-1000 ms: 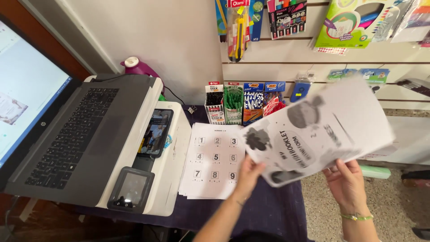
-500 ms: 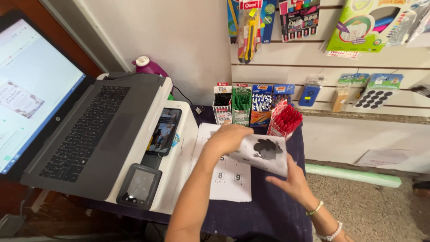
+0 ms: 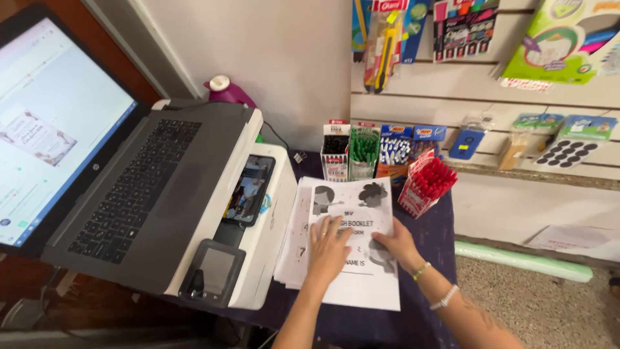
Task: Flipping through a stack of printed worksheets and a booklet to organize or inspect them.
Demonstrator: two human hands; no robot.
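Pressing printed booklet cover sheet [image 3: 355, 239] flat onto paper stack [image 3: 292, 245] on dark-clothed table [image 3: 423, 310], beside white printer [image 3: 258, 258]; left hand [image 3: 327, 249] lying open, palm down on sheet; right hand [image 3: 395, 244] also spread open, fingers steadying right edge; gripping nothing. Step looks like squaring pages; aligning edges evenly seems called for next.

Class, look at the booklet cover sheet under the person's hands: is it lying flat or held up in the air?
Flat. The cover sheet lies on the paper stack, with the left hand and right hand pressed on it.
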